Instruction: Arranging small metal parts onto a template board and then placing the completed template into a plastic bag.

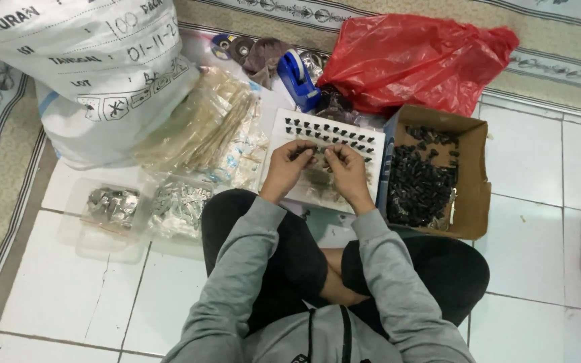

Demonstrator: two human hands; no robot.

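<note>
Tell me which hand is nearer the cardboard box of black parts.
Right. The right hand works over the white tray, just beside the cardboard box; the left hand sits farther away, on the right hand's other side.

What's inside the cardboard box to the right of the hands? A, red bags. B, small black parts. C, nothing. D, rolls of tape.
B: the cardboard box holds a heap of small black parts, beside the white tray over which both hands work.
</note>
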